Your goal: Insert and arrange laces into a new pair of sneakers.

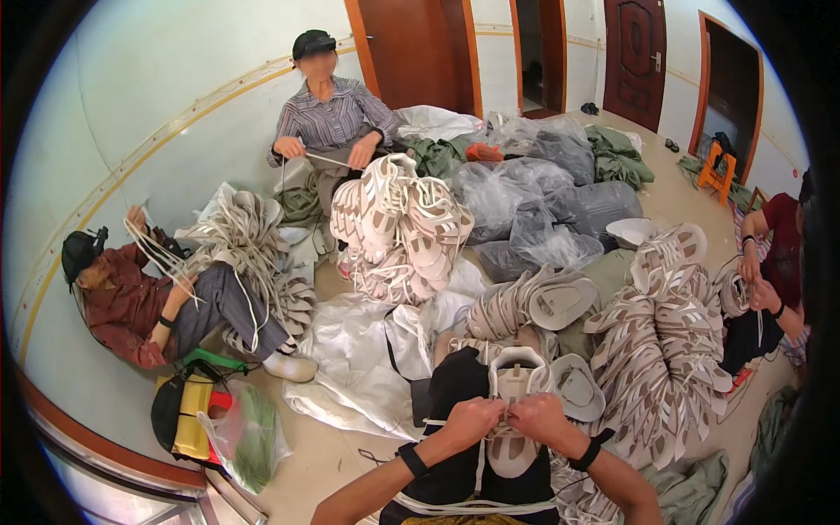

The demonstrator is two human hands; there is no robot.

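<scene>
A beige and white shoe upper (pixel 518 372) lies across my lap, its opening facing away from me and its toe towards me. Both hands meet over its eyelet rows. My left hand (pixel 475 420) is closed in a pinch at the left row, with a white shoelace (pixel 479 472) trailing down beside it. On the opposite row, my right hand (pixel 539 417) pinches the edge of the upper; any lace in those fingers is hidden. Several more white laces (pixel 472 508) stretch over my lap near my waist. A loose upper (pixel 577 388) rests just right of the one I hold.
Stacked uppers (pixel 661 350) stand to my right, with a shorter row (pixel 507 306) ahead and a tall heap (pixel 394 227) beyond. White sacking (pixel 350 354) covers floor at left. Plastic bags (pixel 516 197) lie farther back. Three co-workers (pixel 332 114) sit around, handling laces or uppers.
</scene>
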